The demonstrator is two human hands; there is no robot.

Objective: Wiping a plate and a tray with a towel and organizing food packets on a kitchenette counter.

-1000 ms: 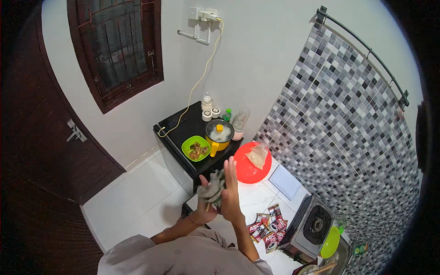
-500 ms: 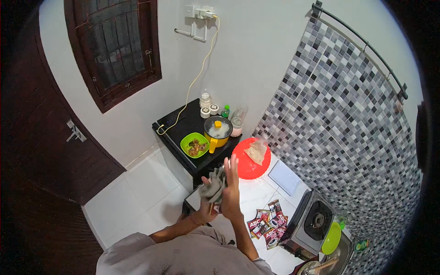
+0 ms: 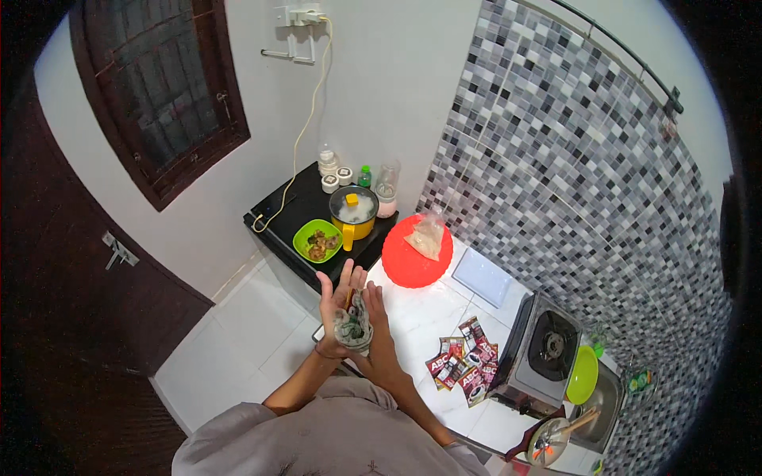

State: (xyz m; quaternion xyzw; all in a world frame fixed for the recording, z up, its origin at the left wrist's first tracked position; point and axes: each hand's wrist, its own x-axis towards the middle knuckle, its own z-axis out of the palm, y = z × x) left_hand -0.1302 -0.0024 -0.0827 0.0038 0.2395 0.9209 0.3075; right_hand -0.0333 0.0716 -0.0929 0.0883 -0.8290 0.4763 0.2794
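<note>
A crumpled grey-green cloth [image 3: 354, 327] sits between my two palms, in front of my chest. My left hand [image 3: 329, 313] is turned palm up with its fingers stretched out, and the cloth rests against its palm. From the other side my right hand [image 3: 379, 329] presses on the cloth, its fingers extended. A thin orange-brown strip shows by the left fingers, too small to make out. Just beyond the fingertips is a black cabinet top [image 3: 274, 230], bearing a green bowl [image 3: 305, 231] of brown food pieces and a yellow pot [image 3: 363, 230] with a lid.
On the white tiled counter [image 3: 405, 341] lie a red round lid [image 3: 397, 266] with a bag on it, a pale blue tray [image 3: 482, 278] and several red sachets [image 3: 476, 373]. A gas stove [image 3: 532, 357], green plate [image 3: 583, 377] and sink [image 3: 607, 416] follow at right.
The view has shifted, so the room appears further left. My hands have come lower and turned, with the left palm now facing up and the cloth pressed between both palms.
</note>
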